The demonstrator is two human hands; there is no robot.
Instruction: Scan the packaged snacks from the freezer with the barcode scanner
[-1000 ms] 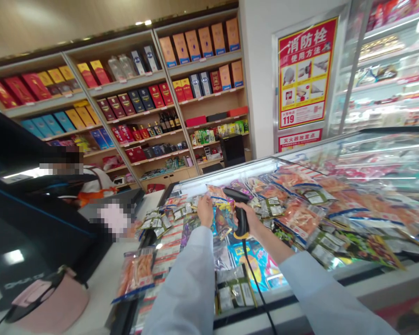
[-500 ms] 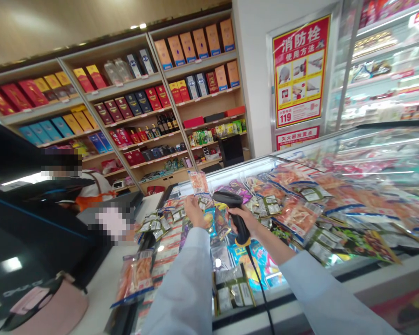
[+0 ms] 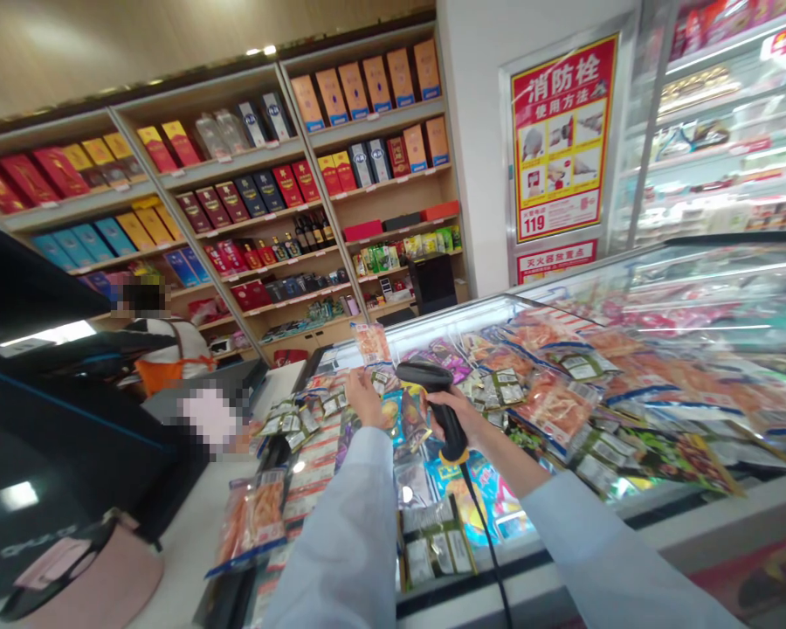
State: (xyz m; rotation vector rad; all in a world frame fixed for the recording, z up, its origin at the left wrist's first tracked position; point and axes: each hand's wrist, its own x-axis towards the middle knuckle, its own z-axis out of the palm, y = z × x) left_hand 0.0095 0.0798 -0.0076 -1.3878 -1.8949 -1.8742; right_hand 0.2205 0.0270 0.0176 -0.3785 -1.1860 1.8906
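My right hand (image 3: 458, 418) is wrapped round the grip of a black barcode scanner (image 3: 451, 428) with yellow trim. The scanner's head points left, toward my other hand, and its cord hangs down toward me. My left hand (image 3: 365, 397) pinches a clear snack packet (image 3: 372, 344) with reddish-orange contents and holds it upright above the display. Under both hands lie many snack packets, among them a blue one (image 3: 393, 415) and several green-and-silver ones (image 3: 436, 546).
A glass-topped case (image 3: 694, 515) full of packets spreads to the right. At left are a dark monitor (image 3: 52, 437), a pink visor cap (image 3: 98, 581) and a packet of orange snacks (image 3: 252, 515) on the white counter (image 3: 196, 515). Another person (image 3: 170, 345) stands behind, near shelves of boxes (image 3: 255, 196).
My hands, the scanner and the snack packet stay almost in place. The person at the back left has shifted slightly to the right.
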